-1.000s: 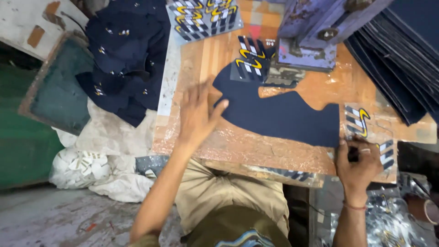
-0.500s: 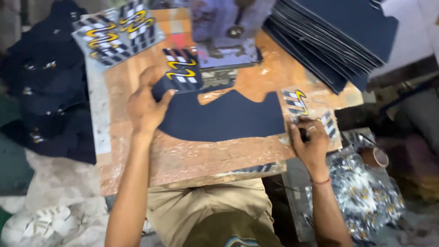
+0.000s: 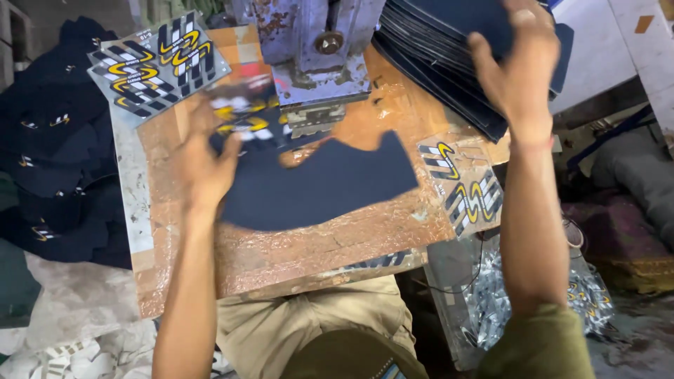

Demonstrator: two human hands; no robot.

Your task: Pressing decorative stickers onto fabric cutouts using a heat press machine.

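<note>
Navy cut piece (image 3: 319,186): flat on worn bench (image 3: 281,260), before press (image 3: 316,42). Left hand (image 3: 203,165): blurred, fingers at piece's left edge; grip unclear. Right hand (image 3: 516,67): fingers curled over top sheet of navy stack (image 3: 449,63), partly closed. Striped labels (image 3: 158,60), loose labels (image 3: 463,189) alongside. Risk: piece may skew under press; stack may slide.

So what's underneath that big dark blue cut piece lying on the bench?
The dark blue piece lies flat on the worn brown bench top. The left hand covers its left end, so anything beneath there is hidden.
</note>
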